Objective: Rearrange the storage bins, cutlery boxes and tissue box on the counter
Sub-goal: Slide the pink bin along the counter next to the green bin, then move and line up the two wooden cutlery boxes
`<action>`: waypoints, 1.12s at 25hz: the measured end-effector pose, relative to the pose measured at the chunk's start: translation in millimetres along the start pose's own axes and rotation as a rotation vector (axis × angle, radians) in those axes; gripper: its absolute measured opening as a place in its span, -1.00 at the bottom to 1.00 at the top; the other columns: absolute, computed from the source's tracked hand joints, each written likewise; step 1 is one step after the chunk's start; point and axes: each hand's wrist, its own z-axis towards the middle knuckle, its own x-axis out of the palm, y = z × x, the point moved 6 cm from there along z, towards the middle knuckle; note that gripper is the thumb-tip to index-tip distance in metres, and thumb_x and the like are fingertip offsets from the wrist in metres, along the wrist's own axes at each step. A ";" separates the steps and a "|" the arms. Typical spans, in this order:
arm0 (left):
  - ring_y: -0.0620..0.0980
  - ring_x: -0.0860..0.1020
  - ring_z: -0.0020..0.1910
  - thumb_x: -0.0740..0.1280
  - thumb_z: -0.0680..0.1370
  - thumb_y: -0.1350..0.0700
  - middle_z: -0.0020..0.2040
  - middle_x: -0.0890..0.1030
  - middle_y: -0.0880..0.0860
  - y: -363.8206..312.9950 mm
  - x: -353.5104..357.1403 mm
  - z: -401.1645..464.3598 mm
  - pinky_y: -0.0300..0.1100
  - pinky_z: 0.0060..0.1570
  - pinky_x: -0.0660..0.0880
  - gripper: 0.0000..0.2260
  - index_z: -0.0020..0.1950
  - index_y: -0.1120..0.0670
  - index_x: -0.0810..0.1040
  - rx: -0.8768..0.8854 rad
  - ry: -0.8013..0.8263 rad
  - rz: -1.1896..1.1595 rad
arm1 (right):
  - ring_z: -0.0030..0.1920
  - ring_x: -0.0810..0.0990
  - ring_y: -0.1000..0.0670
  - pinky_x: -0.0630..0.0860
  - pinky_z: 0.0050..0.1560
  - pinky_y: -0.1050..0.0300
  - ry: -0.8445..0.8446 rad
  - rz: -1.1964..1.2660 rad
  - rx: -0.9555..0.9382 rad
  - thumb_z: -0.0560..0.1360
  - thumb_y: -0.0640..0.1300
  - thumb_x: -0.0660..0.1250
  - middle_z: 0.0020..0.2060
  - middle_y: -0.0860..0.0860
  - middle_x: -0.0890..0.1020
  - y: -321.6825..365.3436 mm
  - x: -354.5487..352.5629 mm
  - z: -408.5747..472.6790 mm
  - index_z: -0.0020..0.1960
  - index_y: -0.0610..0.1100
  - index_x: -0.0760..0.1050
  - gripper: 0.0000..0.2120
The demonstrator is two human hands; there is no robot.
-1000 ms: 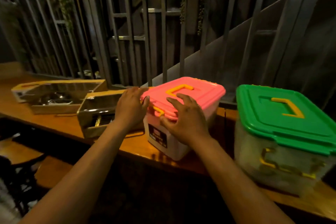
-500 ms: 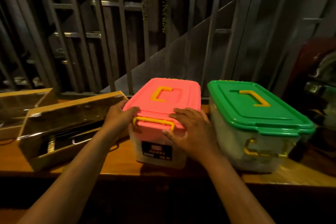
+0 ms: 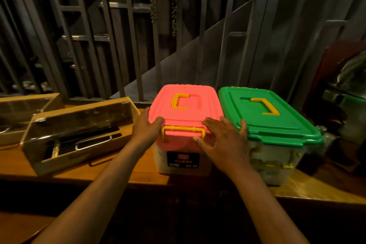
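A pink-lidded storage bin (image 3: pixel 186 109) with yellow handle and latch stands on the wooden counter (image 3: pixel 111 170). My left hand (image 3: pixel 146 127) grips its left front corner. My right hand (image 3: pixel 223 136) presses on its right front corner, with the fingers spread over the lid edge. Right beside it, touching or nearly so, stands a green-lidded storage bin (image 3: pixel 267 117). Left of the pink bin lies a wooden cutlery box (image 3: pixel 79 130) with a clear lid. A second cutlery box (image 3: pixel 25 109) sits behind it at the far left. I see no tissue box.
Grey metal bars (image 3: pixel 126 35) and a slanted stair wall rise right behind the counter. Dark objects (image 3: pixel 344 105), one of them shiny, crowd the counter's right end past the green bin. The counter's front edge runs just below the bins.
The pink bin has slid right between my hands and turned square, closing the gap to the green bin. The view has shifted right, so the cutlery boxes sit further left.
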 end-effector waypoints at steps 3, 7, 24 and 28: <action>0.17 0.49 0.22 0.30 0.52 -0.03 0.24 0.50 0.09 -6.0 -4.2 -6.8 0.21 0.17 0.50 -0.51 0.43 0.04 0.37 0.025 0.008 0.029 | 0.44 0.37 -0.07 -0.01 0.44 -0.37 -0.007 0.007 -0.010 0.45 0.35 0.13 0.33 0.11 0.54 2.6 0.5 -0.7 0.30 0.12 0.48 -0.47; 0.19 0.41 0.36 0.23 0.60 -0.07 0.43 0.42 0.14 -11.8 -11.7 -17.9 0.12 0.29 0.41 -0.50 0.52 0.03 0.27 0.035 0.017 0.117 | 0.46 0.34 -0.08 -0.03 0.45 -0.35 -0.013 -0.011 -0.012 0.46 0.33 0.14 0.36 0.09 0.51 5.4 2.5 -3.6 0.33 0.10 0.46 -0.47; 0.11 0.16 0.54 0.16 0.58 -0.22 0.52 0.31 0.04 137.4 -270.6 34.5 0.16 0.46 0.18 -0.52 0.49 -0.17 0.28 0.375 -0.127 0.953 | 0.54 0.13 0.00 -0.03 0.49 -0.25 0.064 0.264 -0.096 0.51 0.23 0.18 0.47 0.11 0.35 298.3 137.0 34.9 0.42 0.16 0.35 -0.50; 0.13 0.23 0.50 0.02 0.56 -0.28 0.47 0.38 0.09 195.5 -333.1 70.1 0.14 0.40 0.27 -0.49 0.47 -0.14 0.33 0.319 -0.106 1.001 | 0.56 0.03 -0.01 -0.04 0.52 -0.24 0.248 0.303 -0.101 0.55 0.22 0.15 0.52 0.10 0.24 367.5 199.3 42.2 0.46 0.18 0.25 -0.50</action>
